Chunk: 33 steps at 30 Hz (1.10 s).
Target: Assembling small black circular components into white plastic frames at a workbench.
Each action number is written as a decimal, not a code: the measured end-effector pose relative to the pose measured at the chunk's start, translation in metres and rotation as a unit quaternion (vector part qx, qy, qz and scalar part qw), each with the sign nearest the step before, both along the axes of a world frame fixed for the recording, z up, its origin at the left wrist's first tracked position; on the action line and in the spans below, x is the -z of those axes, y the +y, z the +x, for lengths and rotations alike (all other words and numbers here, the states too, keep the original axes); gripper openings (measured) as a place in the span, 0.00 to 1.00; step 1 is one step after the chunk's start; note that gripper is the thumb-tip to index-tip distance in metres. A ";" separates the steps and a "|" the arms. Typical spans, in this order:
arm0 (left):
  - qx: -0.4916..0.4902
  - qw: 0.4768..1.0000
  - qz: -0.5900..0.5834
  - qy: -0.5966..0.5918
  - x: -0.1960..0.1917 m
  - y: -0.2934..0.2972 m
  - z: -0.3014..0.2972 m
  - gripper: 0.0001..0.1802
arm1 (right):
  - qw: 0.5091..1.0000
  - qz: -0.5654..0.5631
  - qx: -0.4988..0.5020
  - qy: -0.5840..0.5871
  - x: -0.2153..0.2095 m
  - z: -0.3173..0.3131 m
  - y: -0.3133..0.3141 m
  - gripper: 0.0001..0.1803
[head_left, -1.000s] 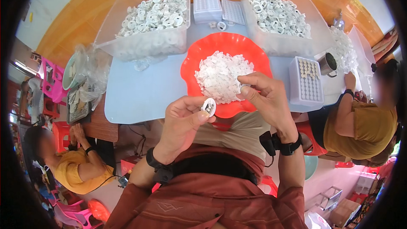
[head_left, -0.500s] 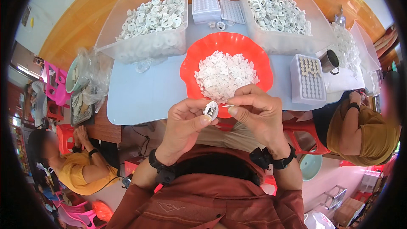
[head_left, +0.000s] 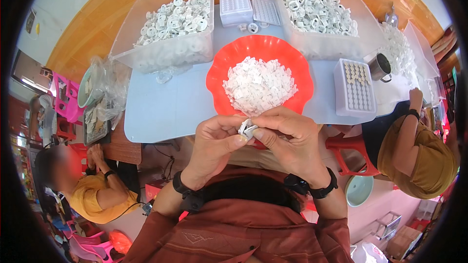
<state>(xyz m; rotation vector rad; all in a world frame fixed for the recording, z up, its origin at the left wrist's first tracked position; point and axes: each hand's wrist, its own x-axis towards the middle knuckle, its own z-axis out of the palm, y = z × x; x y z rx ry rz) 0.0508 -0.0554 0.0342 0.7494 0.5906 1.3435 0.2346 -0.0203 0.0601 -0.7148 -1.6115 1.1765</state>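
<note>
1. While both hands meet at chest height just in front of the near edge of the tabletop (head_left: 161,112), the left hand (head_left: 214,146) pinches a small white plastic part (head_left: 246,128) between thumb and forefinger, fingers curled narrow around it.
2. Right hand (head_left: 292,141) closes on the same part from the other side, thumb and fingertips pressed against it; both hands hold it together.
3. Judgement: the fit looks to be a press or snap job. Best done with the left hand bracing steady and the right pushing square on, not at an angle, so the piece seats without slipping out.
4. Keeping the work over the red bowl (head_left: 219,75) would catch a dropped piece.
5. The part: small, white, glossy, irregular in outline, mostly hidden by fingertips; finer shape cannot be told.
6. Loose white pieces (head_left: 259,85) of like colour lie heaped in the bowl just beyond the hands.
</note>
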 end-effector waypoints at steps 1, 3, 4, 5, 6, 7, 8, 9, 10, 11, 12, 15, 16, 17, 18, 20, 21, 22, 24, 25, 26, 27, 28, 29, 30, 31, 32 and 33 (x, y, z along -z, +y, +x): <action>0.000 1.000 0.000 0.001 0.001 0.000 0.000 0.17 | 1.000 0.005 0.004 -0.006 0.001 0.000 0.000 0.12; 0.010 1.000 0.006 0.014 0.003 0.000 -0.001 0.17 | 1.000 0.007 0.001 -0.009 0.001 0.002 0.001 0.13; 0.010 1.000 0.006 0.015 0.003 0.000 0.000 0.17 | 1.000 0.009 -0.002 -0.013 0.002 0.003 0.001 0.13; 0.008 1.000 0.004 0.013 0.002 0.000 0.001 0.17 | 1.000 0.008 -0.001 -0.012 0.002 0.003 0.000 0.13; 0.005 1.000 0.001 0.010 0.002 -0.001 0.002 0.17 | 1.000 0.008 -0.001 -0.015 0.001 0.003 0.000 0.13; 0.005 1.000 0.001 0.011 0.003 -0.001 0.002 0.17 | 1.000 0.007 -0.001 -0.019 0.001 0.003 0.000 0.13; 0.009 1.000 0.004 0.010 0.005 -0.001 0.001 0.17 | 1.000 0.007 -0.001 -0.018 0.002 0.003 0.000 0.13; 0.014 1.000 0.006 0.009 0.007 0.000 0.001 0.17 | 1.000 0.010 0.003 -0.017 0.002 0.003 -0.001 0.13; 0.015 1.000 0.006 0.009 0.007 0.000 0.001 0.17 | 1.000 0.013 0.006 -0.015 0.003 0.004 -0.001 0.13; 0.015 1.000 0.007 0.013 0.008 0.000 0.001 0.17 | 1.000 0.012 0.007 -0.015 0.002 0.004 -0.002 0.13; 0.015 1.000 0.008 0.017 0.009 0.000 0.001 0.18 | 1.000 0.014 0.009 -0.018 0.001 0.004 -0.002 0.13; 0.012 0.999 0.025 0.021 0.011 0.001 0.002 0.18 | 0.999 0.019 0.017 -0.034 -0.001 0.007 -0.003 0.13; 0.012 0.999 0.025 0.022 0.011 0.001 0.002 0.18 | 0.998 0.021 0.023 -0.048 -0.002 0.008 -0.003 0.13; 0.018 0.999 0.038 0.028 0.011 0.002 0.002 0.18 | 0.998 0.021 0.023 -0.047 -0.001 0.008 -0.003 0.13; 0.024 0.998 0.050 0.034 0.011 0.003 0.003 0.18 | 0.998 0.020 0.025 -0.046 0.000 0.009 -0.004 0.12; 0.028 0.997 0.058 0.039 0.011 0.002 0.003 0.18 | 0.998 0.018 0.028 -0.044 0.000 0.010 -0.004 0.12; 0.032 0.996 0.066 0.044 0.010 0.002 0.003 0.18 | 0.999 0.017 0.030 -0.032 0.000 0.010 -0.005 0.11; 0.032 0.996 0.066 0.045 0.010 0.001 0.002 0.18 | 0.999 0.015 0.031 -0.020 -0.001 0.010 -0.005 0.11; 0.048 0.995 0.071 0.041 0.008 0.000 0.001 0.19 | 1.000 0.010 0.021 -0.006 -0.002 0.012 -0.005 0.10; 0.048 0.995 0.072 0.041 0.007 0.000 0.002 0.19 | 1.000 0.006 0.010 0.008 -0.003 0.012 -0.005 0.10; 0.054 0.995 0.076 0.034 0.005 -0.001 0.002 0.18 | 1.000 0.006 0.011 0.008 -0.004 0.013 -0.006 0.10; 0.061 0.995 0.079 0.027 0.004 -0.001 0.002 0.18 | 0.999 -0.035 0.002 0.021 -0.006 0.013 -0.007 0.10; 0.062 0.995 0.080 0.027 0.002 -0.002 0.003 0.18 | 0.997 -0.076 -0.006 0.033 -0.007 0.014 -0.008 0.10; 0.070 0.994 0.075 0.035 0.001 -0.003 0.004 0.18 | 0.997 -0.076 -0.006 0.033 -0.005 0.014 -0.008 0.10; 0.077 0.994 0.071 0.043 -0.001 -0.004 0.004 0.18 | 0.994 -0.094 -0.026 0.046 -0.004 0.016 -0.007 0.10; 0.078 0.994 0.071 0.042 -0.003 -0.005 0.005 0.18 | 0.991 -0.111 -0.046 0.059 -0.003 0.017 -0.007 0.10; 0.078 0.993 0.070 0.045 -0.005 -0.005 0.006 0.18 | 0.991 -0.111 -0.045 0.058 -0.002 0.019 -0.007 0.10; 0.078 0.993 0.068 0.049 -0.006 -0.006 0.006 0.19 | 0.990 -0.116 -0.057 0.055 -0.003 0.020 -0.006 0.10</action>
